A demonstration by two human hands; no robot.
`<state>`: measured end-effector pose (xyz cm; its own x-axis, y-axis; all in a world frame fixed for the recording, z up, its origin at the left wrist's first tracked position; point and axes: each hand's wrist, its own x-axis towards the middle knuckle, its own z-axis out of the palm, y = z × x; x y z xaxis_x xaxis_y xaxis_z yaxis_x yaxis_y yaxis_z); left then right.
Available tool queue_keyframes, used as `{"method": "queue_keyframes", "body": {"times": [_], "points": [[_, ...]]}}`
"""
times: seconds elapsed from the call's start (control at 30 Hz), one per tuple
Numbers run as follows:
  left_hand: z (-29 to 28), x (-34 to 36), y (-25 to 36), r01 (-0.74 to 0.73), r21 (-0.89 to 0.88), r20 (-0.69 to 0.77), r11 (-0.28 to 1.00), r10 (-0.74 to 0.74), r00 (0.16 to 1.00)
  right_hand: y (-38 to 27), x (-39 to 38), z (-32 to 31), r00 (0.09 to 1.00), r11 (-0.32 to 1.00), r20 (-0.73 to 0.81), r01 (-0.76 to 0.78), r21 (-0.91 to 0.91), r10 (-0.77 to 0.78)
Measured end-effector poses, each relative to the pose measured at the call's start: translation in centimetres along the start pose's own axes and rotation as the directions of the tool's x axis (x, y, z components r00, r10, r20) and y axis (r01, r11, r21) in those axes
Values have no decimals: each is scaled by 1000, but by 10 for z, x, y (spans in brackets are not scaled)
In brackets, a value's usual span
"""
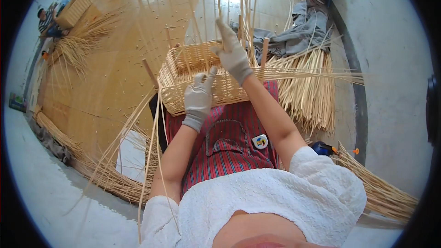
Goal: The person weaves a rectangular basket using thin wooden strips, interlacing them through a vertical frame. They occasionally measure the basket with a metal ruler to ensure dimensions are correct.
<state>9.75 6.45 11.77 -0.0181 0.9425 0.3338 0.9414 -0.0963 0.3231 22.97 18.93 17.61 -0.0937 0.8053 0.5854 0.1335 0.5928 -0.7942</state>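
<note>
The wicker basket (232, 90) is resting on the striped apron (229, 126), its near wall lying just beside the left hand (198, 95), whose grip I cannot tell. The right hand (233, 56) is reaching over the basket's right part, thumb and forefinger spread.

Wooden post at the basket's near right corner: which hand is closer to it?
Right. The right hand is just left of the post, with a visible gap; the left hand is farther left and closer to the body, by the basket's near wall.
</note>
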Motion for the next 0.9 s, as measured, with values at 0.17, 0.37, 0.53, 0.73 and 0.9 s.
{"method": "queue_keyframes", "body": {"times": [0.17,0.37,0.53,0.73,0.9], "points": [[10,11,-1,-169,66,-125,983,176,976,26,-61,-84,943,921,-275,-73,382,189],[28,43,82,-161,-73,155,984,171,973,7,-12,-101,948,676,22,243,-695,-318],[35,48,91,-149,65,231,987,130,964,21,8,-147,946,856,-321,122,502,53],[38,62,119,-311,-187,-57,932,306,950,48,-40,-210,904,918,-198,-342,203,380],[36,69,127,-147,-169,161,974,175,971,-48,-92,-130,967,991,248,-32,-129,63]]}}
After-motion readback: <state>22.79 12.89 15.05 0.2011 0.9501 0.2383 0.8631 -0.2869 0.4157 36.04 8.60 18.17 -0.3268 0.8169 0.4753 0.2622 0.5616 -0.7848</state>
